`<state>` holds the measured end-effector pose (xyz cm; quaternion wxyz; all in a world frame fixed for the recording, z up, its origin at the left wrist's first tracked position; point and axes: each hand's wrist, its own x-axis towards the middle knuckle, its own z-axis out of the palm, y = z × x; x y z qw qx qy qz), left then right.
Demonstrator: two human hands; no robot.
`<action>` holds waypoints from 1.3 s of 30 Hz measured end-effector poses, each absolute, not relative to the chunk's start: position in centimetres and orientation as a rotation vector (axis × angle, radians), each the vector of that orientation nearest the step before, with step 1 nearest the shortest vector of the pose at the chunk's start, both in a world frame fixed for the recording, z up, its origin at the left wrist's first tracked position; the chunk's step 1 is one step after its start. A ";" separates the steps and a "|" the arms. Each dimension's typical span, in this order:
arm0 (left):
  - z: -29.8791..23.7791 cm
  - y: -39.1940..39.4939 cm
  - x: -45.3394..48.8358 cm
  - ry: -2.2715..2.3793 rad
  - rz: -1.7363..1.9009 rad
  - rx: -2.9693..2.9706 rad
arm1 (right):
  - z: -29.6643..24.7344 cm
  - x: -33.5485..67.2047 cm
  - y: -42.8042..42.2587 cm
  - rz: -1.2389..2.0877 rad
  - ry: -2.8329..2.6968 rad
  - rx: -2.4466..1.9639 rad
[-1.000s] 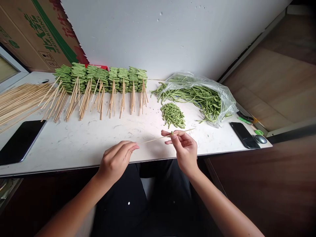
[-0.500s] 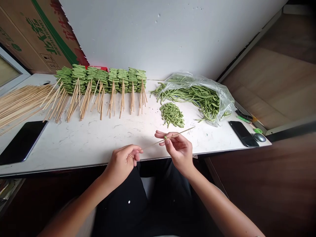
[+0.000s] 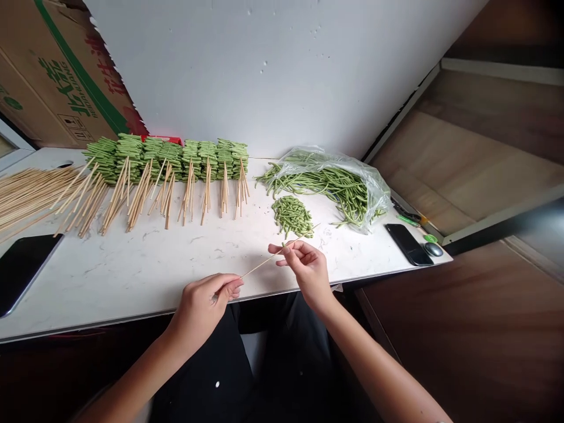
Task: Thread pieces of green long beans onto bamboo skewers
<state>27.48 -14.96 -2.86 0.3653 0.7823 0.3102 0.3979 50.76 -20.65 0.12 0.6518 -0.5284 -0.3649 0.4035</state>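
My left hand [image 3: 210, 296] is closed, pinching one end of a thin bamboo skewer [image 3: 259, 265] between thumb and fingers. The skewer slants up to the right, over the table's front part. At its upper half, my right hand [image 3: 307, 267] pinches a short piece of green bean [image 3: 284, 245] against it with thumb and forefinger, the other fingers loosely stretched. Only a bit of that bean shows; whether the skewer passes through it I cannot tell. Just beyond my right hand lies a pile of cut green bean pieces [image 3: 291, 215], which the skewer's tip overlaps in view.
Skewered bean bundles [image 3: 189, 158] line the back left, sticks toward me. Loose bamboo skewers [image 3: 30, 194] and a phone [image 3: 26, 267] are at left. Long green beans [image 3: 339, 185] spill from a clear plastic bag [image 3: 376, 188]. Another phone [image 3: 408, 244] and a mouse [image 3: 433, 249] sit at right.
The camera view has shifted, so the table appears lower and further left. Both hands keep their hold; the skewer now slants more steeply.
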 end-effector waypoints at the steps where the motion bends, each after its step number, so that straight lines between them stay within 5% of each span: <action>1: -2.9 -15.0 27.5 0.784 1.000 2.005 | 0.1 50.7 -20.7 0.924 -0.831 -1.196; 15: -4.4 -12.9 26.3 0.931 0.966 2.151 | 0.4 53.4 -20.5 0.896 -0.920 -1.209; 25: -6.0 -9.0 24.7 1.177 0.988 2.288 | 2.7 73.3 -12.2 0.149 -1.170 -2.163; 39: -5.6 -9.2 24.9 1.188 0.986 2.231 | 2.9 81.0 -5.4 -0.089 -1.798 -2.682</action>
